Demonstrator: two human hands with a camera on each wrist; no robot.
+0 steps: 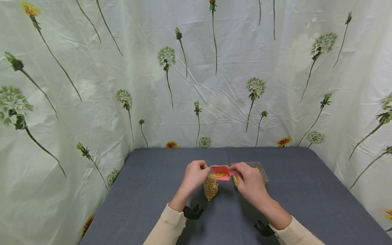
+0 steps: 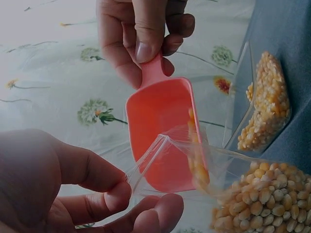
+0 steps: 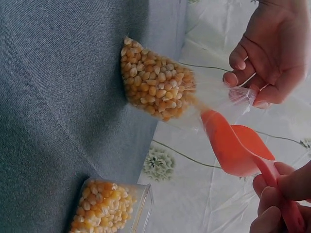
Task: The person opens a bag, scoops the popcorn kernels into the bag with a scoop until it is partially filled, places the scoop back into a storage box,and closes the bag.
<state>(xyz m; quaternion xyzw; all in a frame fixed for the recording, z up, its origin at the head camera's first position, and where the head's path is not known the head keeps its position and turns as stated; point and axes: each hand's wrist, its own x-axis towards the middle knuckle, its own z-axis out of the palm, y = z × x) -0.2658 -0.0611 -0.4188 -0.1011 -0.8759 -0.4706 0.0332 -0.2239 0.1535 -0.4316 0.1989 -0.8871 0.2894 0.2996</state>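
Note:
My left hand (image 1: 196, 174) pinches the rim of a clear plastic bag (image 1: 211, 188) that hangs above the table. Corn kernels (image 3: 158, 82) fill the bag's lower part. In my right hand (image 1: 249, 182) is the handle of a pink scoop (image 1: 221, 173), held between thumb and fingers. The scoop tilts toward the bag, its front edge at the bag's mouth. Some kernels (image 2: 198, 167) lie along one side of the scoop, and in the right wrist view a blurred streak of them runs from its lip into the bag.
A clear plastic container (image 1: 262, 172) with corn kernels stands on the table behind my right hand, which partly hides it. The table (image 1: 147, 190) wears a dark blue-grey cloth. Behind it hangs a pale curtain (image 1: 190, 85) printed with dandelions.

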